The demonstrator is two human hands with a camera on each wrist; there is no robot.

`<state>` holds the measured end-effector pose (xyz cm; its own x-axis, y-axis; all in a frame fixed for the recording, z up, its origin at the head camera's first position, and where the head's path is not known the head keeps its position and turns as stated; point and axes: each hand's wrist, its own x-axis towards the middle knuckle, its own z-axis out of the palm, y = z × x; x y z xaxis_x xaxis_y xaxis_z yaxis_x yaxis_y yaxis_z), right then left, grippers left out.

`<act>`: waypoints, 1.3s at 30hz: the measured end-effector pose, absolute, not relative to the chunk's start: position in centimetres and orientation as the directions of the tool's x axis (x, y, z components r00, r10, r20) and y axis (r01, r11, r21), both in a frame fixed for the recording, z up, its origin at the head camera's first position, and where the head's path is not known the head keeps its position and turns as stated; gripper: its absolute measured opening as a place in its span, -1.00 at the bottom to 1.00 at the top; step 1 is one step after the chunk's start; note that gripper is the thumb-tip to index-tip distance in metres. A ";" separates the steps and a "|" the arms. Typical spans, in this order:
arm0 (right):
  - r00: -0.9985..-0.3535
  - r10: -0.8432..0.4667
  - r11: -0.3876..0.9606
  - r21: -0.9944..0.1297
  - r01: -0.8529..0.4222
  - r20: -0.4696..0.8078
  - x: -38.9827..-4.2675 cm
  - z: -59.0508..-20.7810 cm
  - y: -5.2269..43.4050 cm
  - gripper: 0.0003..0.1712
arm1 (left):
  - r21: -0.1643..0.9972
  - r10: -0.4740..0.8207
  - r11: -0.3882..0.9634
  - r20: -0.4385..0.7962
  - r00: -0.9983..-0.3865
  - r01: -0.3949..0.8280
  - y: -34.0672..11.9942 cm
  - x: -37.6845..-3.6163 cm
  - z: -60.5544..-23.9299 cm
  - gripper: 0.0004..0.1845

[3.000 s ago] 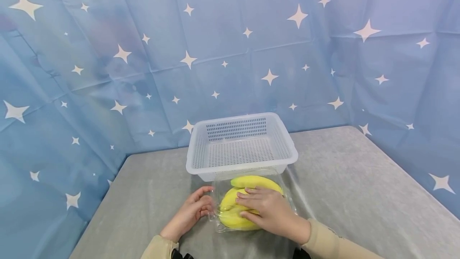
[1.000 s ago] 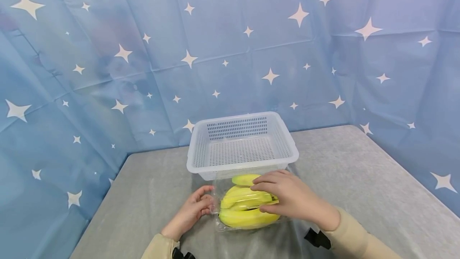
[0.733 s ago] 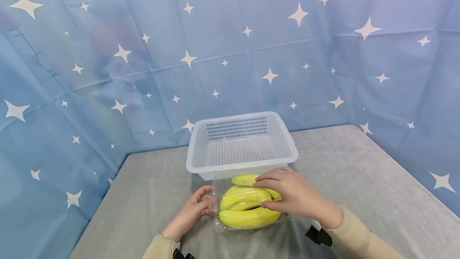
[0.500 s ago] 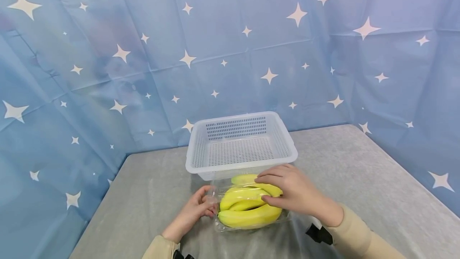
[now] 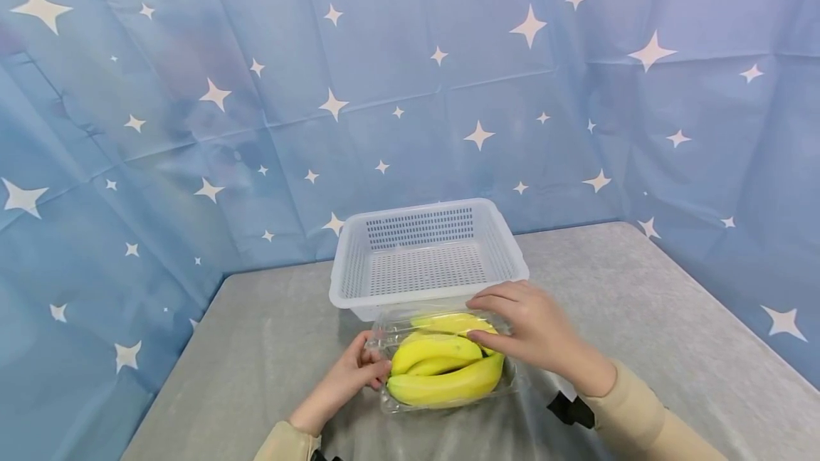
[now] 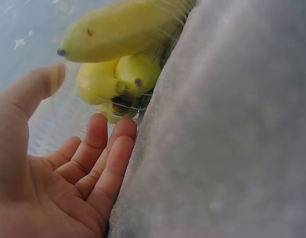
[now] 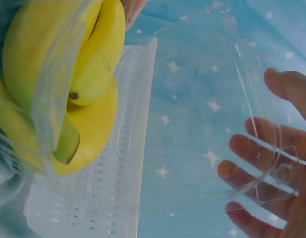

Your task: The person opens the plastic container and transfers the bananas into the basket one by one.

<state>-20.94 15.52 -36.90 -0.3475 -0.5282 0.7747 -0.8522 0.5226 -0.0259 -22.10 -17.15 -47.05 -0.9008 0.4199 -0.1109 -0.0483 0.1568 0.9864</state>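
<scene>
While the left hand (image 5: 349, 379) steadies the container (image 5: 448, 404), the right hand (image 5: 534, 333) grips its clear lid (image 7: 217, 114) beside the basket (image 5: 429, 262).

**Surface and material findings**

Clamshell container (image 5: 448, 393): thin clear plastic, glossy, ribbed walls, catching highlights; lid (image 7: 212, 124) transparent, glossy. Bananas (image 5: 442, 375): smooth yellow skin, slight sheen, small dark tips. Basket (image 5: 428, 255) at 12 o'clock of the container: white perforated plastic, semi-matt. Worktop (image 5: 640, 319): grey cloth cover, matt, faintly fuzzy. Backdrop (image 5: 192, 91): blue star-printed sheet, creased, soft sheen. Sleeve (image 5: 640, 425): beige matt fabric.
</scene>
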 end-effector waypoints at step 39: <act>-0.443 -0.418 0.567 -0.153 -0.809 0.793 -21.6 -36.0 17.6 -0.51 | 0.946 0.475 0.302 -0.045 -0.879 0.115 -17.3 -21.8 -46.2 -0.47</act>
<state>-21.56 17.61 -36.00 -0.4431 -0.4176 0.7933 -0.8091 0.5673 -0.1533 -21.82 -17.26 -46.21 -0.8787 0.4753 -0.0451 0.1149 0.3023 0.9462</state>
